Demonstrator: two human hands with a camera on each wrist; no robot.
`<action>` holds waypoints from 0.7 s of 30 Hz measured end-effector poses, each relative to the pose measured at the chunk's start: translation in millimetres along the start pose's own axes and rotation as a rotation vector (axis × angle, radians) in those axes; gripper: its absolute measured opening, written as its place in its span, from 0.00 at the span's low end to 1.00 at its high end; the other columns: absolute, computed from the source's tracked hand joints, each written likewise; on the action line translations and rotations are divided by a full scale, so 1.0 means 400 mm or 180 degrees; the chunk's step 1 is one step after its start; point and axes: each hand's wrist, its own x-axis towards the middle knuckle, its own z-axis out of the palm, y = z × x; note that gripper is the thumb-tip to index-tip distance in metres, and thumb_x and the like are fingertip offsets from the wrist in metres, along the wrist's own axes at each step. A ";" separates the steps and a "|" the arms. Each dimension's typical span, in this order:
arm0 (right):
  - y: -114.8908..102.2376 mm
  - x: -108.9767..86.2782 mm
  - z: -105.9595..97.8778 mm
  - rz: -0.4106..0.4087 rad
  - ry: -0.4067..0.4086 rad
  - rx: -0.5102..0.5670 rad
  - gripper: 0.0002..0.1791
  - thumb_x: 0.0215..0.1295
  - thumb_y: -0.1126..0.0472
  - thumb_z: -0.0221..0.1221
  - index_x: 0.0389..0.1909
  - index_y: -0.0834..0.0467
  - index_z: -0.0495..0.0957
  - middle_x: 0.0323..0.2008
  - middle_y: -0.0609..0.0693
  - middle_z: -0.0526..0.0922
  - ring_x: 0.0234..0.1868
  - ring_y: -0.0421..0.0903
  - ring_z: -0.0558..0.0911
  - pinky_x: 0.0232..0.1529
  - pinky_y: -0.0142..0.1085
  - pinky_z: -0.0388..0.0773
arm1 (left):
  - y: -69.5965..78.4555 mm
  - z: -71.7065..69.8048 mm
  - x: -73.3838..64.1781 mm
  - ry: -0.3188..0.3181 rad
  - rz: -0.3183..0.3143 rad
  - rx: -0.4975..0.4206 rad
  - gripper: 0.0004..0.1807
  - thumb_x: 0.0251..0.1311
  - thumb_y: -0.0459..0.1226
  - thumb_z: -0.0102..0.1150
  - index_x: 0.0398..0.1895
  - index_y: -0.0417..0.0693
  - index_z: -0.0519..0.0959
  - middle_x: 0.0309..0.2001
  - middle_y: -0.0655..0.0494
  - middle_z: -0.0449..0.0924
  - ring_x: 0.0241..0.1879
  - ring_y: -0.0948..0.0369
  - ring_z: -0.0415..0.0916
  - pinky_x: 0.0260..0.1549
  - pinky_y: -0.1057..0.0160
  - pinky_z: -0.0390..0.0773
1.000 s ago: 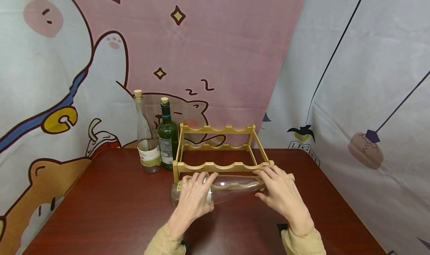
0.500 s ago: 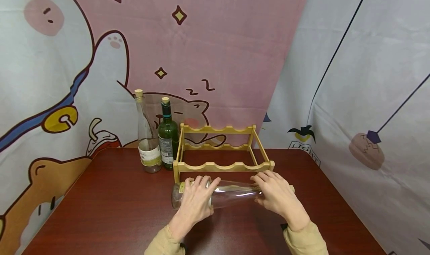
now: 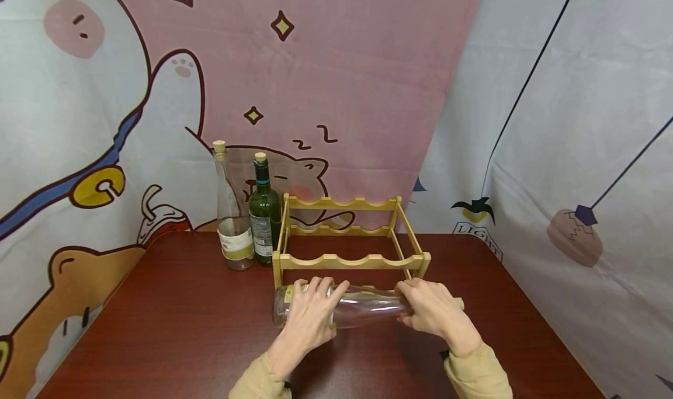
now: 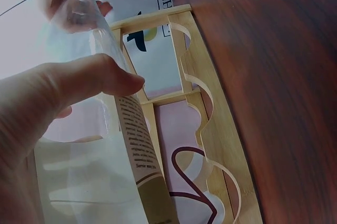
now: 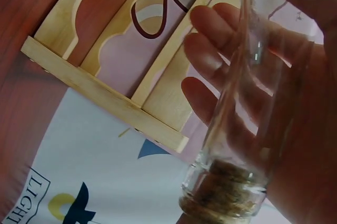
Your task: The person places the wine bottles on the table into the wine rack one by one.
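Observation:
A clear glass bottle (image 3: 368, 308) lies sideways in both hands, in front of the wooden wine rack (image 3: 349, 262). Its base points left and its neck right. My left hand (image 3: 310, 317) grips the labelled body, thumb across the glass beside the printed label (image 4: 138, 134) in the left wrist view. Around the neck curls my right hand (image 3: 433, 308); the corked mouth sticks out past it, and the cork (image 5: 224, 190) shows inside the glass in the right wrist view. Part of the label is hidden behind the left fingers.
Left of the rack stand two upright corked bottles, one clear (image 3: 235, 235) and one green (image 3: 265, 224). The rack has scalloped front and back rails. A patterned cloth (image 3: 368, 95) hangs behind the dark red table (image 3: 179, 329).
Both hands have drawn the bottle slightly back from the rack's front, toward the person. The grips look much the same, and the rack and standing bottles have stayed in place.

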 end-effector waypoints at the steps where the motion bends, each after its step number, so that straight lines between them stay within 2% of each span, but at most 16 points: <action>1: 0.001 0.000 0.002 0.0024 -0.0029 0.0036 0.19 0.34 0.52 0.73 0.23 0.46 0.71 0.20 0.34 0.70 0.18 0.35 0.68 0.20 0.31 0.65 | 0.000 0.000 0.000 0.0012 0.0009 0.0013 0.50 0.10 0.49 0.78 0.54 0.62 0.73 0.41 0.56 0.80 0.40 0.56 0.77 0.37 0.52 0.71; 5: 0.004 -0.002 0.011 0.0093 -0.0119 0.0098 0.19 0.35 0.53 0.71 0.18 0.46 0.67 0.16 0.33 0.64 0.16 0.33 0.63 0.17 0.29 0.59 | 0.003 0.003 0.001 0.0051 0.0034 0.0028 0.49 0.11 0.48 0.78 0.54 0.62 0.73 0.41 0.55 0.81 0.40 0.56 0.77 0.37 0.52 0.71; 12: 0.006 -0.006 0.020 0.0211 -0.0204 0.0126 0.19 0.34 0.53 0.70 0.16 0.46 0.66 0.13 0.35 0.63 0.13 0.35 0.63 0.15 0.31 0.57 | 0.007 0.006 -0.001 0.0054 0.0070 0.0042 0.48 0.12 0.47 0.77 0.53 0.62 0.73 0.40 0.56 0.80 0.40 0.57 0.77 0.37 0.53 0.71; 21: 0.009 -0.027 0.051 0.0239 -0.0163 0.0096 0.16 0.33 0.58 0.66 0.16 0.48 0.64 0.12 0.38 0.62 0.12 0.36 0.62 0.14 0.32 0.57 | 0.015 0.015 -0.003 -0.0133 0.0090 0.0007 0.49 0.12 0.48 0.77 0.53 0.62 0.71 0.40 0.58 0.79 0.39 0.57 0.77 0.37 0.53 0.72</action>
